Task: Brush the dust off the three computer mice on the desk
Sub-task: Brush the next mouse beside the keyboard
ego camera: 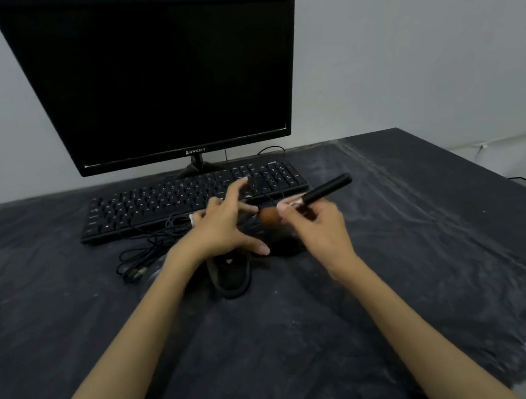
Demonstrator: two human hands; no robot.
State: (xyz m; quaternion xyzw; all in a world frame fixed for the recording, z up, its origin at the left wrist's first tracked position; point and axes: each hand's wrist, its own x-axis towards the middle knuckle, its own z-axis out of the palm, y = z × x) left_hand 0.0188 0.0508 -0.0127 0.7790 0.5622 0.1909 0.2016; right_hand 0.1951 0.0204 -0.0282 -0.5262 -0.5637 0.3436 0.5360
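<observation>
In the head view, we judge that the brushing is in hand; the right hand [317,225] grips a brush [308,197] with its fingers closed around the ferrule, the black handle pointing to 2 o'clock and the brown bristles to 8 o'clock; the bristles hang above a dark mouse [286,241] that is mostly hidden, and we cannot tell if they touch it. A second mouse [232,276] lies on the desk [432,260] at 7 o'clock from the first one, just under the left wrist; the third mouse we cannot find, perhaps it is behind the hands. The left hand [221,227] hovers with fingers spread wide and holds nothing; its index finger points toward the keyboard [141,206] at 12 o'clock; tangled cables [150,245] lie at 9 o'clock from it. The next move, we think, calls for the left hand to steady a mouse while the bristles sweep over its shell; both forearms reach forward from the lower edge, slightly converging.
</observation>
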